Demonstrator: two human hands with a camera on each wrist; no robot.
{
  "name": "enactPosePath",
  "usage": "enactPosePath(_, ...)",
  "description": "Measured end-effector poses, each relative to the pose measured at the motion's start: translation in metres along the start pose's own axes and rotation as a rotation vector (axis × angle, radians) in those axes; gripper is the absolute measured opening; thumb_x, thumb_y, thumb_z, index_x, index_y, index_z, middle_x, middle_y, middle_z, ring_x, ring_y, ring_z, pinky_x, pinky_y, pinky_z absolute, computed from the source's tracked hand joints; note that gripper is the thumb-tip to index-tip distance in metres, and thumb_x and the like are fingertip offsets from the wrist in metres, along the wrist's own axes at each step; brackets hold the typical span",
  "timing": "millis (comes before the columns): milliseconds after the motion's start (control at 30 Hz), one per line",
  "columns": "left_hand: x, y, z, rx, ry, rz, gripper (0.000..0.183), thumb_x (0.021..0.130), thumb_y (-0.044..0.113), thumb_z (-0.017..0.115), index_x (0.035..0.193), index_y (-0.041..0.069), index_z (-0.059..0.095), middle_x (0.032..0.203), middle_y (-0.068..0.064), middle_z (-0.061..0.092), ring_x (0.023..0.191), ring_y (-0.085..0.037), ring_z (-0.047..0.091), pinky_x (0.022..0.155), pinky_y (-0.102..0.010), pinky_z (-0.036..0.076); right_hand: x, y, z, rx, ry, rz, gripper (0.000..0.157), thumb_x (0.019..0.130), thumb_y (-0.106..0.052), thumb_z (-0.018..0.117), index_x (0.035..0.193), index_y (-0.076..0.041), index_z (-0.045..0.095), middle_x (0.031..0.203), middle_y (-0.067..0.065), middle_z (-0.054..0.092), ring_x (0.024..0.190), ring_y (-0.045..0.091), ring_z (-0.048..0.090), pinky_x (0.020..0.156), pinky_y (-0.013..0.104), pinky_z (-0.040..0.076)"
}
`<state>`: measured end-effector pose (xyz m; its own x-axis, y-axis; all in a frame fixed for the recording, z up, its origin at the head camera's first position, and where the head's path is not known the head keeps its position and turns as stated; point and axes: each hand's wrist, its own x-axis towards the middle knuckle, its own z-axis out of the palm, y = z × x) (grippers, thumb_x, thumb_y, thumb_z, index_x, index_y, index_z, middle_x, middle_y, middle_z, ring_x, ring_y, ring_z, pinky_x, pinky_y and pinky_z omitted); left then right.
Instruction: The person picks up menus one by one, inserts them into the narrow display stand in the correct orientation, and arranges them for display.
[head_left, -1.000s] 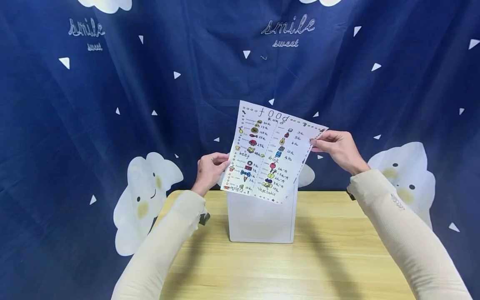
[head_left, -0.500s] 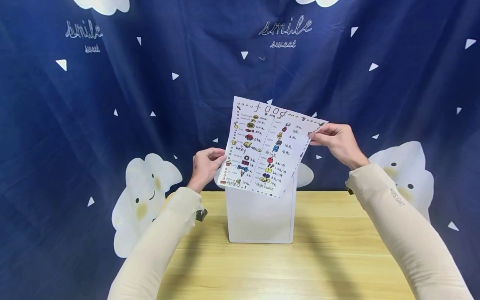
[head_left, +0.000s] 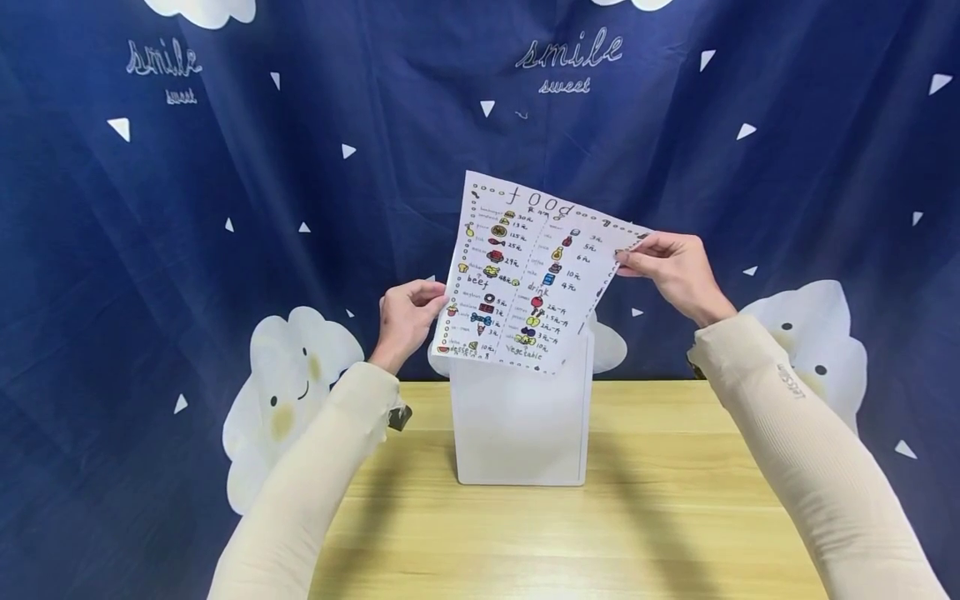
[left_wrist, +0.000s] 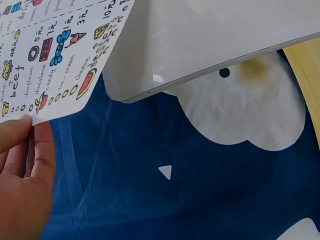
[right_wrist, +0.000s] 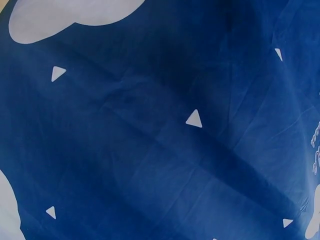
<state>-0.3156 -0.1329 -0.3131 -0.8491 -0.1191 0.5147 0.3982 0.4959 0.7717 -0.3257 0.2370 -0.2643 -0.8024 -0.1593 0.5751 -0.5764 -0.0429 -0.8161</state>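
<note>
A sheet of paper (head_left: 525,275), a hand-drawn menu headed "food" with coloured pictures and prices, is held up between both hands, tilted down to the right. My left hand (head_left: 407,323) pinches its lower left edge; in the left wrist view the thumb of the left hand (left_wrist: 25,175) lies on the printed face with the fingers behind. By the upper right corner, my right hand (head_left: 678,271) pinches the paper between thumb and fingers. Behind the sheet a white board (head_left: 521,425) stands upright, its upper part hidden by the paper. The right wrist view shows only curtain.
The white board stands on a light wooden table (head_left: 675,483). A dark blue curtain (head_left: 420,108) with white clouds, triangles and "smile" lettering hangs behind the table. A white cloud print (head_left: 288,408) shows at the left.
Both hands have lifted the paper upward and slightly to the left, so more of the white board shows beneath it. The board has stayed in place.
</note>
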Motion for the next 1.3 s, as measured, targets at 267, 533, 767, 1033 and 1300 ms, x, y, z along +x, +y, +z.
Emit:
enactPosePath(267,0.001,0.005,0.000,-0.024,0.032,0.018,0.014,0.087,0.006,0.078,0.100,0.001,0.077,0.096,-0.012,0.076,0.091,-0.022,0.073,0.078,-0.027,0.055,0.005,-0.003,0.007,0.008,0.044,-0.021,0.008,0.085,0.017,0.068,0.091,0.014,0.071,0.091,0.007,0.073,0.080,0.015,0.073,0.074,0.027,0.057)
enactPosePath(533,-0.001,0.007,0.002,-0.033,0.070,0.026,0.012,0.088,0.007,0.077,0.098,0.001,0.078,0.096,-0.011,0.076,0.087,-0.021,0.072,0.073,-0.022,0.052,0.012,-0.010,0.018,0.011,0.096,-0.023,0.006,0.084,0.015,0.071,0.090,0.012,0.071,0.086,0.007,0.075,0.077,0.014,0.073,0.073,0.027,0.058)
enactPosePath(767,-0.003,0.006,0.004,-0.059,0.086,0.041,0.011,0.088,0.005,0.076,0.097,0.000,0.078,0.102,-0.012,0.075,0.095,-0.021,0.072,0.080,-0.027,0.054,0.016,-0.015,0.028,-0.007,0.136,-0.001,0.010,0.083,0.013,0.072,0.091,0.007,0.074,0.084,0.004,0.075,0.077,0.014,0.073,0.073,0.026,0.058)
enactPosePath(1033,-0.009,0.003,0.006,-0.088,0.109,0.072,0.009,0.088,0.003,0.075,0.096,-0.001,0.077,0.096,-0.014,0.076,0.093,-0.022,0.072,0.072,-0.015,0.049,0.018,-0.017,0.034,-0.020,0.133,-0.039,0.011,0.083,0.013,0.073,0.090,0.005,0.075,0.085,0.005,0.074,0.077,0.013,0.073,0.074,0.025,0.058)
enactPosePath(1300,-0.009,0.005,0.008,-0.130,0.143,0.081,0.008,0.088,0.001,0.074,0.095,-0.002,0.077,0.108,-0.016,0.074,0.102,-0.023,0.070,0.074,-0.014,0.048,0.020,-0.018,0.043,-0.030,0.121,-0.109,0.012,0.083,0.013,0.073,0.090,0.004,0.076,0.089,0.008,0.071,0.078,0.013,0.072,0.076,0.025,0.057)
